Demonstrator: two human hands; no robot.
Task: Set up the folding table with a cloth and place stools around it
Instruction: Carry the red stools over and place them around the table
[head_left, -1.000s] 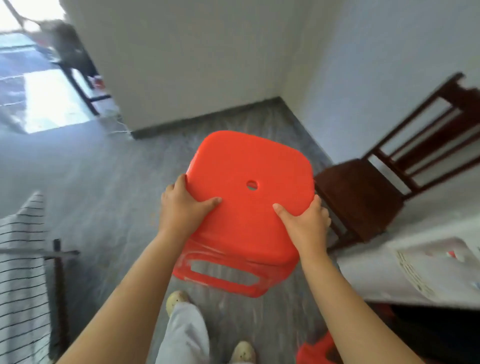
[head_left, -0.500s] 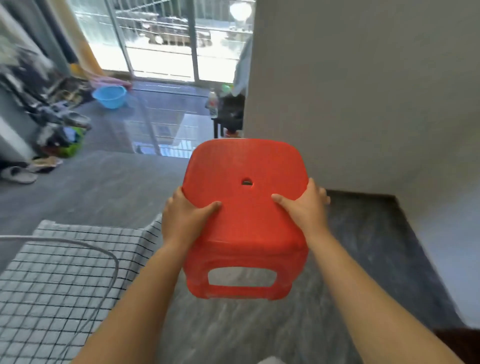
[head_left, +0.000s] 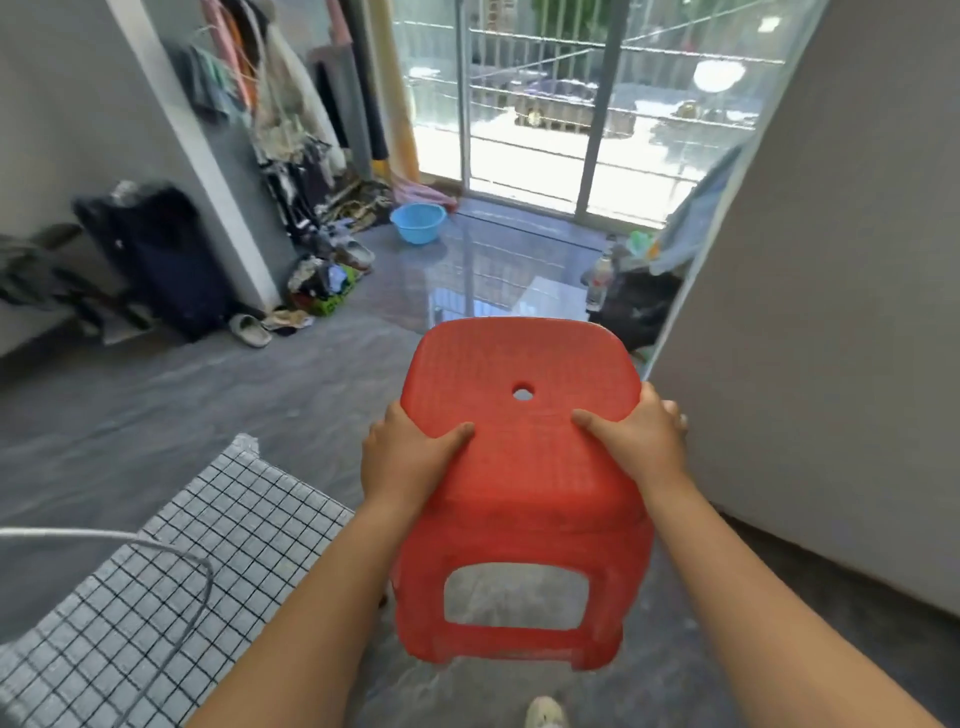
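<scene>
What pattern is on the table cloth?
A grid of thin dark lines on pale grey cloth, seen in the head view.

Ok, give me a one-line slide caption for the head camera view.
Left hand and right hand grip a red stool by its seat, held above the floor beside the checked cloth.

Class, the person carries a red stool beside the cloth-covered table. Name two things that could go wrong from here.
The stool, held by left hand and right hand, may snag the checked cloth or the cable over it. It could also knock the wall close on its right.
</scene>
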